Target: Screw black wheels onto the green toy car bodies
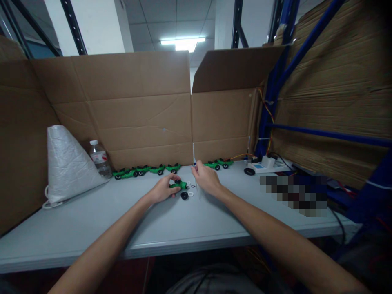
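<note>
My left hand [163, 188] is closed around a green toy car [180, 185], low over the table. Beside it, my right hand [205, 176] pinches a slim rod-like tool [194, 160] whose thin end points up toward the cardboard; its exact kind is too small to make out. Between the hands lie small loose parts: a black wheel [184, 196], a white ring [191, 194] and tiny black rings [192, 186]. Fingers hide part of the car.
Several green toy cars [157, 170] line the back, with more cars [225, 163] right of centre. A silvery bag [67, 167] and a water bottle [100, 159] stand left. A black disc [249, 172] and a power strip [269, 165] lie right. Cardboard walls [137, 114] enclose the table [122, 228].
</note>
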The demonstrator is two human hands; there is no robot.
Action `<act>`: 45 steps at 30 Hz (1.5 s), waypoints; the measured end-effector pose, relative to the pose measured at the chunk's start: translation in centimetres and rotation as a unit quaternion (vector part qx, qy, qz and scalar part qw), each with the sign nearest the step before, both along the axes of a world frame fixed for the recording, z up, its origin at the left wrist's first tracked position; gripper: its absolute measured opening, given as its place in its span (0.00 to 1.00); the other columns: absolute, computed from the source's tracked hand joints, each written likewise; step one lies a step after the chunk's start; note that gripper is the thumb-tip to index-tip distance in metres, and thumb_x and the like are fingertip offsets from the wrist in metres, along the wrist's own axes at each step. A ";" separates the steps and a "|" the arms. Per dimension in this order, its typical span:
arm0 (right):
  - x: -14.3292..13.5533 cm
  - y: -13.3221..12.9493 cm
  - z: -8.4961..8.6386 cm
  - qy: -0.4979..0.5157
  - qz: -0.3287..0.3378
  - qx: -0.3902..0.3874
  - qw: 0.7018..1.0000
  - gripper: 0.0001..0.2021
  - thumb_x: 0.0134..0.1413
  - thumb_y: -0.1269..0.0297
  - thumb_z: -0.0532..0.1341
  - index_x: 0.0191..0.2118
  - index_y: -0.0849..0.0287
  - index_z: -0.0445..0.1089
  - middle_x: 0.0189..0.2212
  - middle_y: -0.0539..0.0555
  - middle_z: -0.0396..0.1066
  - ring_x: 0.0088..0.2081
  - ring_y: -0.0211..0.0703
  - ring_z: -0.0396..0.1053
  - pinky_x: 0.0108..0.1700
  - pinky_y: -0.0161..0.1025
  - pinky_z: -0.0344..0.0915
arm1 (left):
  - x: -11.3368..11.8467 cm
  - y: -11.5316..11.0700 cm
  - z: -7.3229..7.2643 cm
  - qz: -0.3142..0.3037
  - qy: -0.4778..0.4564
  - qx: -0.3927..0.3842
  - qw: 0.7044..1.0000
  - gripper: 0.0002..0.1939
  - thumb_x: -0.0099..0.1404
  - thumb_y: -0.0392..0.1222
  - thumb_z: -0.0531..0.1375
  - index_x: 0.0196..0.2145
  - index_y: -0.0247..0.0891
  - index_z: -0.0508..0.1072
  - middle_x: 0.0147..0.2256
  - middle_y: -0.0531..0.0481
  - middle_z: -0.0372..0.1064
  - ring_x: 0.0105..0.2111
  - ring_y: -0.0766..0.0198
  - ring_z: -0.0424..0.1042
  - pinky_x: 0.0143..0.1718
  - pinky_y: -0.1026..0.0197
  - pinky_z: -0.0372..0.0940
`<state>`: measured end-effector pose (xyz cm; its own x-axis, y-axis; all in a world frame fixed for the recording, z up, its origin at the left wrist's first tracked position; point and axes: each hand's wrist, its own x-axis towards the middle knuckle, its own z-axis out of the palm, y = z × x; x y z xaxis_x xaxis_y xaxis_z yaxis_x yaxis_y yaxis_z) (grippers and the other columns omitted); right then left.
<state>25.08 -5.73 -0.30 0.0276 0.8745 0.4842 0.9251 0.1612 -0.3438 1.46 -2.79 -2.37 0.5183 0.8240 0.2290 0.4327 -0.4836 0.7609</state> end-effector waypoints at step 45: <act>-2.7 -2.9 -0.1 0.280 0.349 0.097 0.889 0.11 0.74 0.55 0.50 0.53 0.53 0.61 0.34 0.50 0.74 0.32 0.41 0.73 0.37 0.38 0.69 | 0.4 -2.8 2.9 -0.089 0.091 0.030 0.991 0.25 0.55 0.55 0.73 0.41 0.36 0.73 0.30 0.54 0.69 0.29 0.63 0.67 0.30 0.63 0.60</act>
<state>22.37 -8.59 -0.38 -0.2052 0.6747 0.7090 0.2698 0.7353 -0.6217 1.88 -5.63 0.54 0.6912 0.7036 0.1649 0.4641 -0.6071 0.6451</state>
